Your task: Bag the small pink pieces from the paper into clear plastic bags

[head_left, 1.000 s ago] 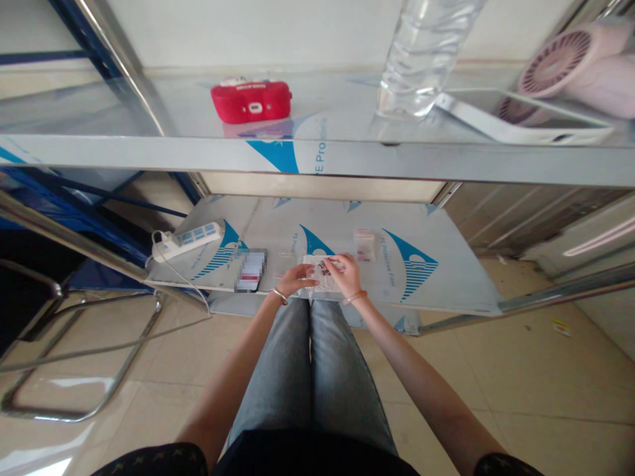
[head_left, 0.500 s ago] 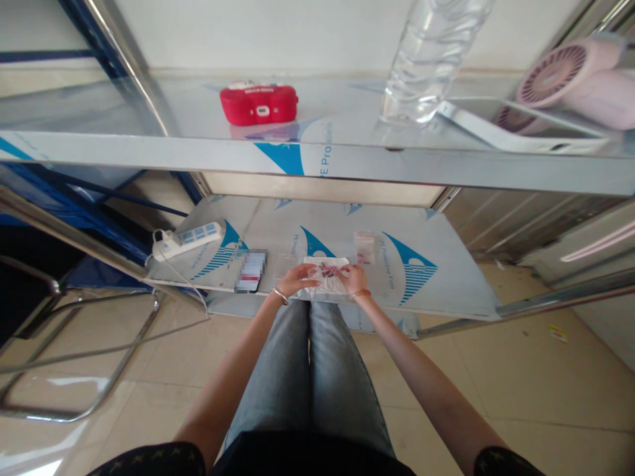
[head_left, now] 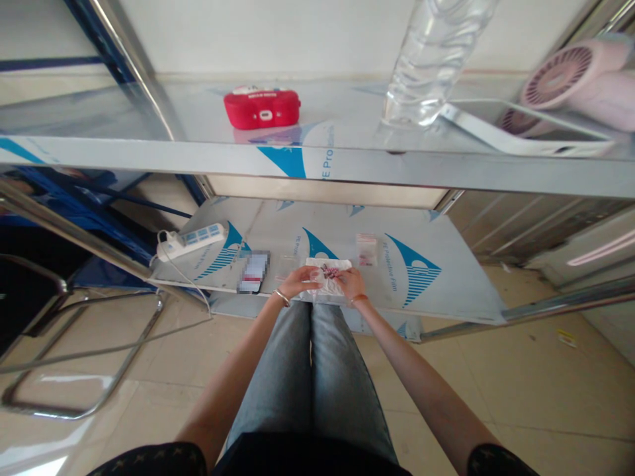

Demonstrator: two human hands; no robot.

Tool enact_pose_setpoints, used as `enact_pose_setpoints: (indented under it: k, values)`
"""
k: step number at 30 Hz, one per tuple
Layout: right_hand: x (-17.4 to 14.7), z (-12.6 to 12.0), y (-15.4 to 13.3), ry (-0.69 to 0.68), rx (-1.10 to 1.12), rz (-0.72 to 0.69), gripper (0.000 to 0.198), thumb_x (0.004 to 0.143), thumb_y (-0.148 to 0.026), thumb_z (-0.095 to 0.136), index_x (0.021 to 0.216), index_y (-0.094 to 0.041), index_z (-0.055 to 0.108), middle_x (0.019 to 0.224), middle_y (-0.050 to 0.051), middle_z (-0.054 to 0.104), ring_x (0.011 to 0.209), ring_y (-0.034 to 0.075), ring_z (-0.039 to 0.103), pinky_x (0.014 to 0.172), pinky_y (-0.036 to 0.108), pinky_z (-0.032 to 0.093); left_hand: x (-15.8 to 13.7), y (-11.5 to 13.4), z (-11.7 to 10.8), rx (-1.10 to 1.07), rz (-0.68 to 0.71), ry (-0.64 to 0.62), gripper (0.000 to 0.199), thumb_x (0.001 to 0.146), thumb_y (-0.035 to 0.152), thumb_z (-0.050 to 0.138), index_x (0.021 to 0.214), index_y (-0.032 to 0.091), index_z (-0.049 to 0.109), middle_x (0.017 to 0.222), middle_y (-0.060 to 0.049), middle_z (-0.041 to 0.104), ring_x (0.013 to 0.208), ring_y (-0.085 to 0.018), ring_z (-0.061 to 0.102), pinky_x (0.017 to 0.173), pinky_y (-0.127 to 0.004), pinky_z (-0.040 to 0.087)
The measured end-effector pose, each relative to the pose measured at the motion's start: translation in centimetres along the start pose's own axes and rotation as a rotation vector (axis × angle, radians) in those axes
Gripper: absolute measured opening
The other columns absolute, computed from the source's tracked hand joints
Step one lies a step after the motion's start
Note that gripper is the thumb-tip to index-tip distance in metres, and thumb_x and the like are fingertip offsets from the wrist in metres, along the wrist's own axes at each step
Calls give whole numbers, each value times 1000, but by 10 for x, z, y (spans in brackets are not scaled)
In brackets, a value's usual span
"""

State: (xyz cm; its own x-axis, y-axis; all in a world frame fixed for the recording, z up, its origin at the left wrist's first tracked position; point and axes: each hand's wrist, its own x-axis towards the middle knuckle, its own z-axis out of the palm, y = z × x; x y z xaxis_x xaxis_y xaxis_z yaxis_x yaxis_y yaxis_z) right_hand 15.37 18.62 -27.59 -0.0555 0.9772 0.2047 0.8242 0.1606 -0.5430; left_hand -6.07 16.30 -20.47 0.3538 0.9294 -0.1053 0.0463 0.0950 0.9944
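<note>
On the lower shelf a white sheet point(head_left: 342, 264) lies under a small heap of pink and dark bead-like pieces point(head_left: 329, 270), too small to name surely. My left hand point(head_left: 299, 281) is at the sheet's left side, its fingers curled round something clear and thin, perhaps plastic. From the right, my right hand point(head_left: 352, 284) reaches over the sheet, thumb and fingertips together at the edge of the heap. Whatever those fingertips hold is hidden. A small clear bag point(head_left: 367, 250) with pinkish contents lies just beyond my right hand. Another clear bag point(head_left: 284, 266) lies beside my left hand.
A phone point(head_left: 254, 271) and a white power strip point(head_left: 192, 242) with its cable lie to the left. On the upper shelf point(head_left: 198, 151) stand a red case point(head_left: 262, 110), a water bottle point(head_left: 421, 73), a white tray-like frame point(head_left: 526, 135) and a pink fan point(head_left: 560, 76).
My right hand's fingertips have shifted slightly down and inward at the heap. My left hand stays nearly in place. The whole view has moved a little.
</note>
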Motion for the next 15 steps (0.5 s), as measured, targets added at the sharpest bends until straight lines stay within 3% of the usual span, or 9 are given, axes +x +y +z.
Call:
enact_pose_setpoints:
  k: [5, 9, 12, 15]
  values:
    - [5, -6, -8, 77, 91, -33, 15, 80, -25, 59, 78, -15, 70, 81, 8, 65, 80, 20, 57, 77, 31, 44, 3, -4, 7, 92, -6, 27, 54, 53, 19, 80, 104, 10, 61, 103, -10, 65, 95, -20, 57, 91, -36, 43]
    - [7, -27, -31, 209, 375, -102, 19, 80, -35, 59, 76, -18, 68, 78, 7, 66, 77, 20, 59, 72, 31, 47, 7, -13, 13, 107, -22, 41, 55, 53, 18, 80, 104, 10, 61, 100, -9, 65, 91, -17, 58, 90, -35, 44]
    - [4, -44, -53, 178, 484, -180, 22, 78, -39, 61, 76, -19, 68, 77, 6, 64, 75, 18, 59, 70, 30, 47, 10, -18, 15, 98, -16, 37, 56, 53, 19, 81, 104, 11, 60, 99, -8, 65, 90, -16, 58, 90, -35, 44]
    - [1, -52, -61, 85, 458, -280, 21, 79, -39, 62, 75, -19, 69, 76, 6, 64, 76, 18, 59, 72, 31, 47, 12, -19, 15, 107, 11, 23, 55, 53, 22, 81, 103, 11, 61, 98, -8, 65, 90, -17, 58, 89, -35, 44]
